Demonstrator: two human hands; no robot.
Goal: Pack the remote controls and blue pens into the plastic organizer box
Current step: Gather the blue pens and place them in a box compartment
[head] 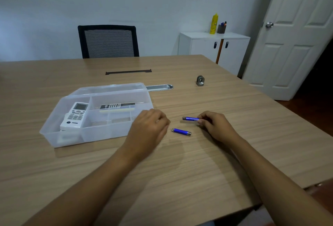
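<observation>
A clear plastic organizer box stands open on the wooden table, its lid folded back behind it. A white remote lies in its left compartment and a black remote in a rear compartment. Two short blue pens lie right of the box. My right hand pinches the right end of the farther blue pen. The nearer blue pen lies loose on the table between my hands. My left hand hovers beside the box's right end, fingers curled, with nothing visible in it.
A small grey metal fitting stands farther back on the table. A metal cable tray and a black slot lie behind the box. A black mesh chair, a white cabinet and a door are beyond the table.
</observation>
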